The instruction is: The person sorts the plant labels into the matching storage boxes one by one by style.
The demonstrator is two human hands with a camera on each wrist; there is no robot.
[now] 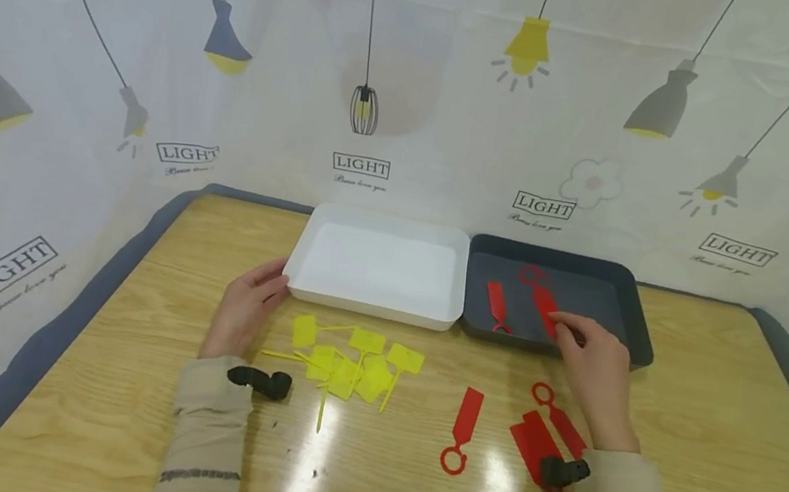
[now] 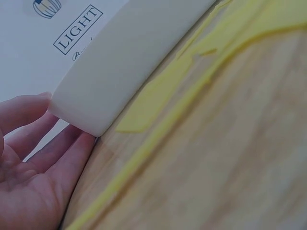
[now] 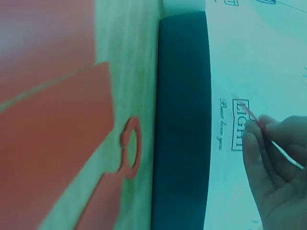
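Note:
My right hand (image 1: 596,371) pinches a red tag (image 1: 544,302) between thumb and fingertips, over the dark grey tray (image 1: 642,331). The tag has a flat plate and a ring at its far end. Another red tag (image 1: 496,298) lies inside that tray, towards its left side. At the front left corner of the white tray (image 1: 371,307), my left hand (image 1: 243,313) touches the wall with extended fingers (image 2: 29,108). In the right wrist view the pinched tag (image 3: 250,114) shows nearly edge-on above the dark wall.
Yellow tags (image 1: 376,378) with thin tails lie in a loose heap before the white tray. A single red tag (image 1: 467,414) lies on the wooden table (image 1: 376,487), with more red tags (image 1: 534,440) beside my right sleeve. A printed curtain (image 1: 443,118) hangs behind the trays.

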